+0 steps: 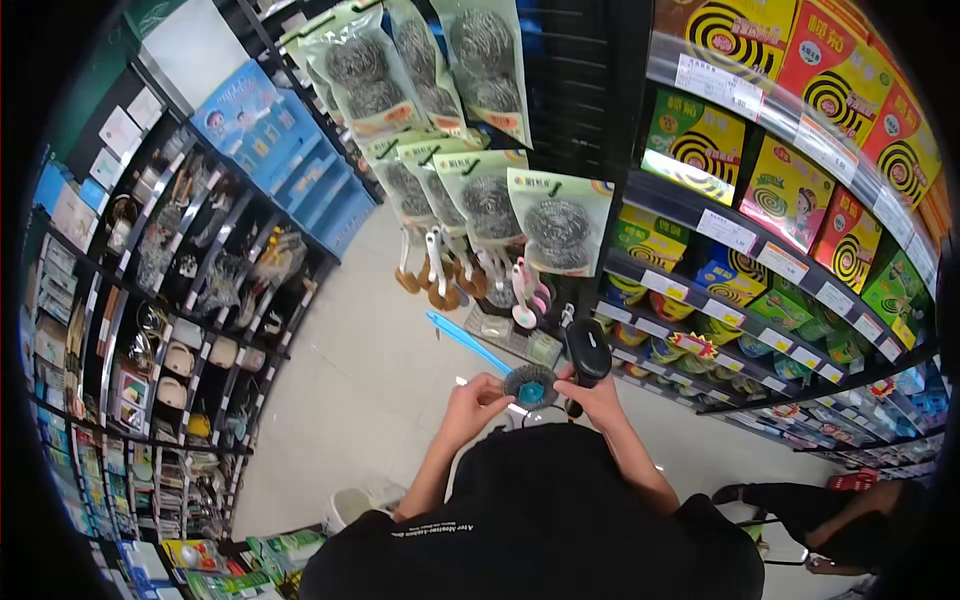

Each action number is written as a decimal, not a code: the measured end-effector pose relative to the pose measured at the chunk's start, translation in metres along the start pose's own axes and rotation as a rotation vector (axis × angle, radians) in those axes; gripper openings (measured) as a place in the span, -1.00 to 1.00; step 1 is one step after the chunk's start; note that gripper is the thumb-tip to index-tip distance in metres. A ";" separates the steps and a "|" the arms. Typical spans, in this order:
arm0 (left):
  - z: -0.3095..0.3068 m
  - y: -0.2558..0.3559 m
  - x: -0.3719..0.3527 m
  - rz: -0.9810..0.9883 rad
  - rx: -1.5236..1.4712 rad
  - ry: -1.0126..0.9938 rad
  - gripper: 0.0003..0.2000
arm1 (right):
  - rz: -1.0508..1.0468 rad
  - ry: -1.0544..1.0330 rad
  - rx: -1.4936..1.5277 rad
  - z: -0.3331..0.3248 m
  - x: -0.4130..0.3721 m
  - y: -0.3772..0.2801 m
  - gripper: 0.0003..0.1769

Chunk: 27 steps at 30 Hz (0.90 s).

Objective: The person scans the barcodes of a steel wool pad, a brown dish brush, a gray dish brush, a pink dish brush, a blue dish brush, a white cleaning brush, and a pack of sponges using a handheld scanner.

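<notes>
In front of my chest is a pot scrubber with a round grey steel-wool head (530, 390), a turquoise centre and a long blue handle (468, 342) pointing away to the upper left. My left hand (474, 408) pinches the near left rim of the head, fingers closed. A black handheld scanner (588, 352) stands up by my right hand (594, 396), whose fingers close round its lower part. The thumb side of that hand also touches the right rim of the scrubber head. Part of the scanner's grip is hidden behind the fingers.
Steel-wool packs (556, 222) and brushes (440, 275) hang ahead on hooks. Shelves of mosquito-coil boxes (790, 190) rise on the right, with goods racks (170, 350) on the left. A person's leg (850, 530) shows at lower right. A white bin (350, 505) stands at lower left.
</notes>
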<state>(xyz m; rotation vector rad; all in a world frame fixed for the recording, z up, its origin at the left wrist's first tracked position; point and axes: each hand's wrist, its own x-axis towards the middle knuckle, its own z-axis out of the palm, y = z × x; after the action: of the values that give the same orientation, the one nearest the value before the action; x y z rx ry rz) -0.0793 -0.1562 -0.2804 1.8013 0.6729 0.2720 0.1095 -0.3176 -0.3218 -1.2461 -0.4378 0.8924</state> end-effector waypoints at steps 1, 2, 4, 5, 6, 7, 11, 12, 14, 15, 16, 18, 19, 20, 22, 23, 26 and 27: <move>0.005 -0.002 -0.001 -0.011 -0.049 0.014 -0.78 | 0.000 0.000 -0.012 -0.001 -0.003 -0.004 -0.69; 0.011 -0.001 -0.003 -0.018 -0.108 0.057 -0.78 | -0.020 0.002 -0.010 -0.004 -0.004 -0.003 -0.67; 0.021 0.005 -0.005 -0.008 -0.175 0.122 -0.79 | -0.022 0.010 -0.021 -0.009 -0.006 -0.004 -0.67; 0.026 0.004 -0.005 0.007 -0.185 0.143 -0.78 | -0.023 0.016 -0.024 -0.011 -0.008 -0.005 -0.67; 0.029 0.003 -0.005 0.023 -0.195 0.162 -0.78 | 0.009 0.027 -0.026 -0.013 -0.008 -0.007 -0.67; 0.032 0.002 -0.005 0.052 -0.200 0.171 -0.78 | -0.006 0.023 -0.013 -0.015 -0.008 -0.007 -0.67; 0.030 0.018 0.000 0.132 -0.089 0.171 -0.83 | -0.062 -0.002 0.087 -0.015 -0.004 -0.008 -0.61; 0.029 0.022 0.001 0.144 -0.052 0.162 -0.84 | -0.053 0.000 0.108 -0.015 -0.005 -0.007 -0.60; 0.025 0.027 0.001 0.150 0.009 0.131 -0.84 | -0.023 0.006 0.064 -0.017 -0.010 -0.007 -0.60; 0.024 0.027 0.002 0.143 0.008 0.120 -0.85 | -0.032 0.015 0.043 -0.019 -0.009 0.001 -0.61; 0.022 0.026 0.003 0.138 0.005 0.106 -0.85 | -0.032 0.025 0.004 -0.018 -0.011 -0.002 -0.63; 0.020 0.020 0.005 0.128 -0.029 0.061 -0.83 | -0.050 0.063 -0.005 -0.014 -0.013 -0.003 -0.67; 0.020 0.016 0.006 0.116 -0.084 0.046 -0.82 | -0.050 0.073 0.013 -0.012 -0.014 -0.003 -0.69; 0.020 0.013 0.007 0.102 -0.137 0.032 -0.81 | -0.058 0.091 0.003 -0.010 -0.016 -0.006 -0.69; 0.018 0.008 0.010 0.132 -0.234 -0.007 -0.77 | -0.075 0.130 0.000 -0.008 -0.020 -0.006 -0.70; 0.017 0.007 0.012 0.130 -0.252 -0.026 -0.77 | -0.085 0.149 0.007 -0.006 -0.020 -0.006 -0.70; 0.012 0.008 0.018 0.147 -0.301 -0.066 -0.80 | -0.128 0.195 0.032 0.000 -0.024 -0.007 -0.72; 0.010 0.007 0.020 0.143 -0.269 -0.081 -0.81 | -0.142 0.207 0.042 0.002 -0.025 -0.007 -0.72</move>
<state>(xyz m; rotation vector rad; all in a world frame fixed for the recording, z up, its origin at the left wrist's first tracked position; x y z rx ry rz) -0.0561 -0.1544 -0.2804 1.5942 0.4287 0.3651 0.0950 -0.3363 -0.3104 -1.2381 -0.3355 0.6416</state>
